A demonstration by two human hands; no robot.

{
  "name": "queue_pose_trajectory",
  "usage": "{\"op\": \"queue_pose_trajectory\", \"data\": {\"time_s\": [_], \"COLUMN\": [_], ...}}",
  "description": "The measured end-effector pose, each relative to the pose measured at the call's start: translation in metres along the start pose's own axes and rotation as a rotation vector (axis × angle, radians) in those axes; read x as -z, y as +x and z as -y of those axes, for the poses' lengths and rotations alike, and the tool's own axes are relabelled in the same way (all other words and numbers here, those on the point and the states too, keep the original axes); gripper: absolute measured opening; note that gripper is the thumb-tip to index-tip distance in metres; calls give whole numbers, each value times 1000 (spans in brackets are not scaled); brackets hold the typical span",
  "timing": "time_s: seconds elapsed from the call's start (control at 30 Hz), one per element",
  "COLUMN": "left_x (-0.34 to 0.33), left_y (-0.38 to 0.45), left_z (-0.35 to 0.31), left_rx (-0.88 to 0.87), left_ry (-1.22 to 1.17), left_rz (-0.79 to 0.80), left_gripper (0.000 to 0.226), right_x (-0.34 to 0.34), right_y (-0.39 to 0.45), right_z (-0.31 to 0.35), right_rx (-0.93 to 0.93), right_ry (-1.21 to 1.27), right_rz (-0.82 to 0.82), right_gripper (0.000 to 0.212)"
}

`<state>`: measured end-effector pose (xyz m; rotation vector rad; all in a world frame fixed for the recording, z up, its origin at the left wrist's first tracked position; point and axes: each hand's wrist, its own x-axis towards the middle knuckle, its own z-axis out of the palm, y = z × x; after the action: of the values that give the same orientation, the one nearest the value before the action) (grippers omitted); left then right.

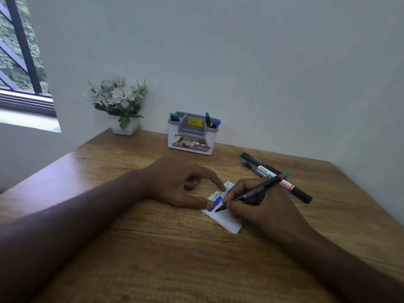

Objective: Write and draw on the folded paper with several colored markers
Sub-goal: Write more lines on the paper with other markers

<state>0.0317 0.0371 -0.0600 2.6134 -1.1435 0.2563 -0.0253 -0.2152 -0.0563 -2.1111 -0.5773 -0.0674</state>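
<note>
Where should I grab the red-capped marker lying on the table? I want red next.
Grip the red-capped marker at its black far end, coming from the right: the right hand and the pen it holds cover the cap end, while the far end lies bare.

Two hands, left (177,182) and right (258,204), over one folded paper (229,221) on one tabletop (153,248). One marker (251,194) in use, three markers (273,173) lying loose, four markers (211,121) standing in one holder (192,138). One flower pot (124,127).
</note>
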Motion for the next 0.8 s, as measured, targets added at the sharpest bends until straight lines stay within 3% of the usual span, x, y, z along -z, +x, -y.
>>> {"op": "queue_pose_trajectory", "data": {"time_s": [0.8], "left_x": [0], "left_y": [2], "left_z": [1], "left_rx": [-24], "left_ry": [8], "left_rz": [38], "left_gripper": [47], "right_x": [0], "right_y": [5], "right_z": [-5], "right_rx": [-25], "right_ry": [-77], "right_rz": [40], "right_gripper": [12]}}
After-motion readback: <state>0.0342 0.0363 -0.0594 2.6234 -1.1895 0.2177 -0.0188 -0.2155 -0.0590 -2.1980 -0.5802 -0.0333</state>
